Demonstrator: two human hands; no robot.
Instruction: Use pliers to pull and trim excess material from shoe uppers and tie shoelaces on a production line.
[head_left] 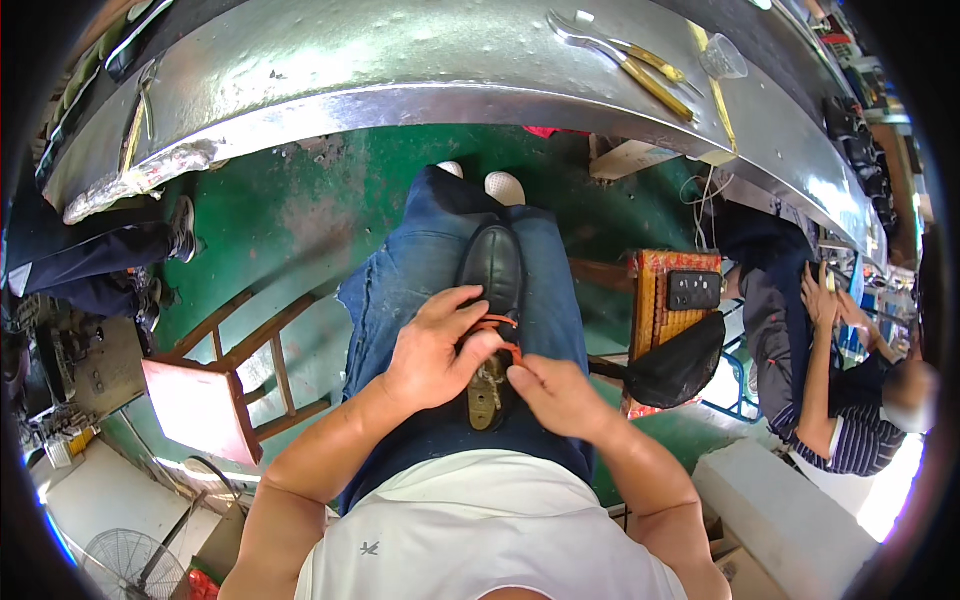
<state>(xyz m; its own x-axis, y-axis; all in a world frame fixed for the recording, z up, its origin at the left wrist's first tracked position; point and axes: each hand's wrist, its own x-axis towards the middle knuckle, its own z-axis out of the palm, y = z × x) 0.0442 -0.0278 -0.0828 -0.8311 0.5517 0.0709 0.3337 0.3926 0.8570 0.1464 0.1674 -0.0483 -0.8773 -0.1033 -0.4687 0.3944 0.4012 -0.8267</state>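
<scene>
Between my thighs a black leather shoe [492,262] lies with its toe pointing away from me. Out of its back end comes an olive-brown shoe last [484,408] with holes in it. My left hand [430,350] is closed over the shoe's left side, its thumb and fingers at an orange cord [498,320] that loops across the opening. Close by on the right, my right hand [560,396] is closed, pinching the lower end of the orange cord beside the last. The fingertips of the right hand are partly hidden.
Ahead runs a metal-topped bench [400,60] bearing pincers [625,65], an awl-like tool [660,68] and a clear cup [722,58]. A wooden stool [650,330] holds a black phone-like object [693,290] at right. Left stands a wooden chair [205,405]. Another person [850,420] sits far right.
</scene>
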